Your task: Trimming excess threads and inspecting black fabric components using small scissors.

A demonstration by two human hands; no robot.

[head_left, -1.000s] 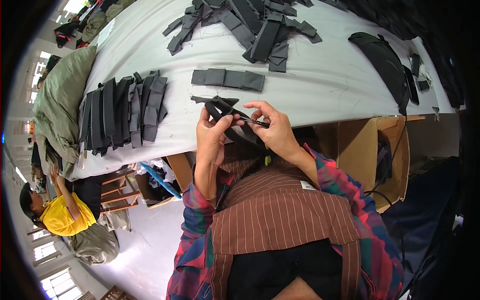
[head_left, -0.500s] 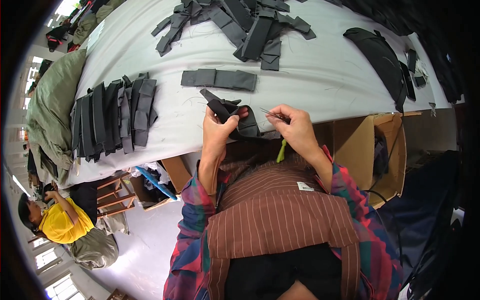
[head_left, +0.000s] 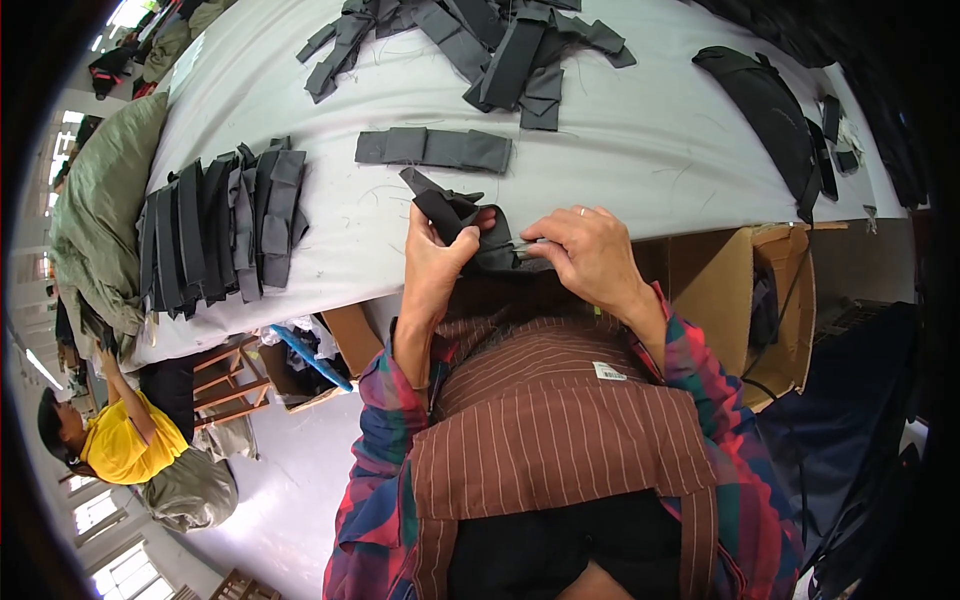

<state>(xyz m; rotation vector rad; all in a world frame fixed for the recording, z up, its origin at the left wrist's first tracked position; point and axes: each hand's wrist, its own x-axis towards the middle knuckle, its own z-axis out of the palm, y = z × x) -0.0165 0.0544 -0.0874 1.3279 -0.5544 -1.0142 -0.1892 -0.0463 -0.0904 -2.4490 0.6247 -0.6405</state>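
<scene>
The dark grey fabric piece (head_left: 470,225) sits at the near edge of the table (head_left: 640,150), held up between both hands — its free end sticks out up and to the left past the left hand (head_left: 437,262), so its long axis runs on a slant from upper left to lower right, toward the right hand (head_left: 590,255). The left hand is closed around the piece, thumb pressed on its upper side; the right hand is curled with fingertips pinched on the piece's right end, where a small slim tool seems to be held — too small to tell what kind. Just beyond lies a flat grey strip (head_left: 433,149); to the left a row of folded grey pieces (head_left: 222,232), farther back a loose heap of strips (head_left: 480,40), and a black bag (head_left: 765,105) at right
</scene>
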